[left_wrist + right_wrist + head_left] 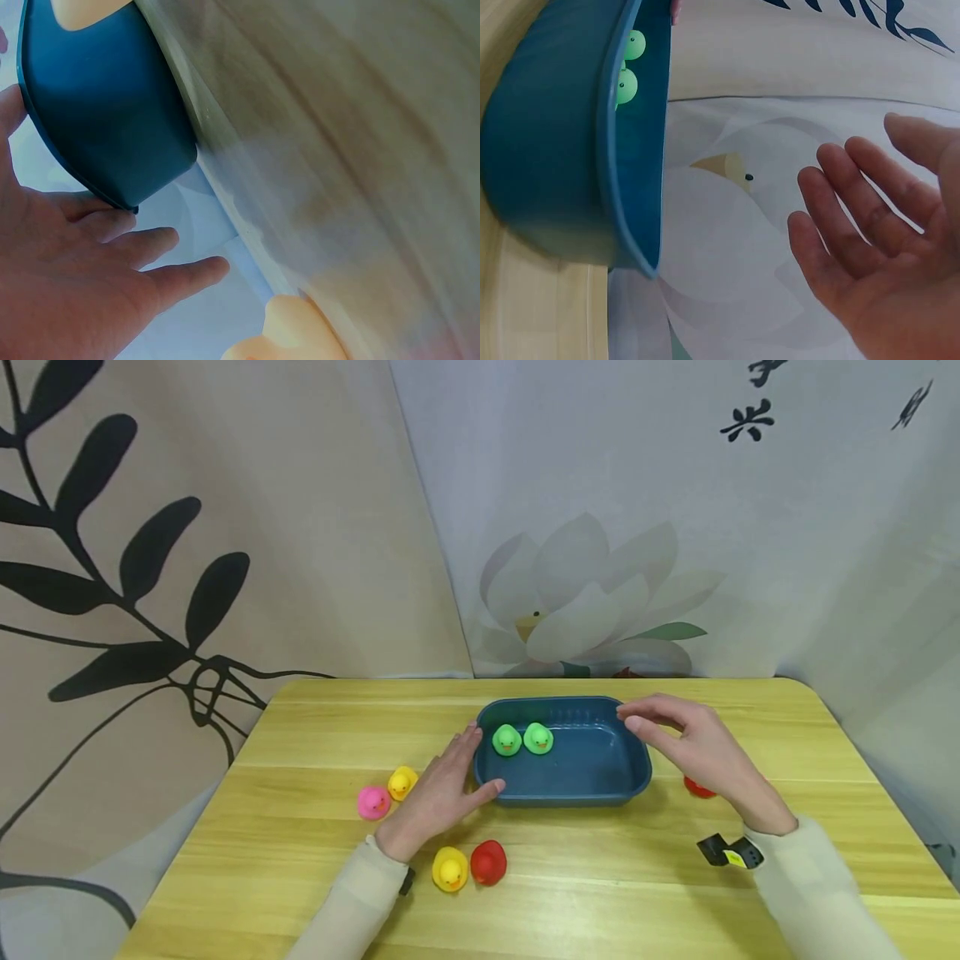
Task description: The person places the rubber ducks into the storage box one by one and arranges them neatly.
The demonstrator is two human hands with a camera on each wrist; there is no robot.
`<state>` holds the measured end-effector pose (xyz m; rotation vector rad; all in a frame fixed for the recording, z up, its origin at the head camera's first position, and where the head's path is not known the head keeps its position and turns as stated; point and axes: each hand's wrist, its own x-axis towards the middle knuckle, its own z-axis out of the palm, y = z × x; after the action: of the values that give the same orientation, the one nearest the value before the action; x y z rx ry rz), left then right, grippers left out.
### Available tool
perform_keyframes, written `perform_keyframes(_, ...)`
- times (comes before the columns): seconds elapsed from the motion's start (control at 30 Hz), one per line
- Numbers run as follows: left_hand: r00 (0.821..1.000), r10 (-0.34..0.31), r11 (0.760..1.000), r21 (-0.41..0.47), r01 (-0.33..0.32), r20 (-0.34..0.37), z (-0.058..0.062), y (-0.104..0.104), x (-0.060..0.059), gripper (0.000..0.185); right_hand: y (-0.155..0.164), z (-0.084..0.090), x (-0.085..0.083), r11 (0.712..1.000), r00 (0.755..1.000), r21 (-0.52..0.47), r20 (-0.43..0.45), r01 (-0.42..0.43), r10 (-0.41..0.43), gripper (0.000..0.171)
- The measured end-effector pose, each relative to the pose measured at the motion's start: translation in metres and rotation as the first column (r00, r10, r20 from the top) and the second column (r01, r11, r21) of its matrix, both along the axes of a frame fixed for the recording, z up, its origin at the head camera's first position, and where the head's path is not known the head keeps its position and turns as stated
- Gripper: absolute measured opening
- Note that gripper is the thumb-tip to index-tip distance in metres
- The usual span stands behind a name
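Two green toy ducks, one on the left (507, 741) and one beside it (538, 738), sit in the left part of a blue plastic basin (592, 764). My left hand (441, 785) rests at the basin's left end, fingers spread; in the left wrist view the thumb and fingers of that hand (82, 277) lie along the rim. At the other end, my right hand (693, 747) hovers near the right rim with fingers relaxed. The right wrist view has that hand (877, 247) apart from the basin wall (551, 150), holding nothing.
Left of the basin lie a pink duck (373, 803) and a yellow duck (402, 783). In front are another yellow duck (450, 869) and a red duck (489, 863). A red object (699, 788) is partly hidden by the right wrist. A printed curtain (337, 527) hangs behind the wooden table (600, 893).
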<state>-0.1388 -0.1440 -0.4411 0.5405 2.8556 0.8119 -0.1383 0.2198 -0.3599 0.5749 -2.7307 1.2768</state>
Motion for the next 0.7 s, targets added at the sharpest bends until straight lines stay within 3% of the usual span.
perform_keyframes(0.3, 1.000, 0.009, 1.000, -0.005, -0.009, 0.005, 0.000, 0.001, 0.000, 0.095, 0.021, -0.006, 0.012, 0.999, 0.998, -0.007, -0.042, 0.054, -0.054, 0.027)
perform_keyframes(0.7, 1.000, 0.008, 1.000, -0.005, -0.008, 0.000, -0.001, 0.001, -0.001, 0.095, 0.040, -0.015, 0.022, 0.993, 0.993, 0.007, -0.023, 0.116, -0.116, 0.026)
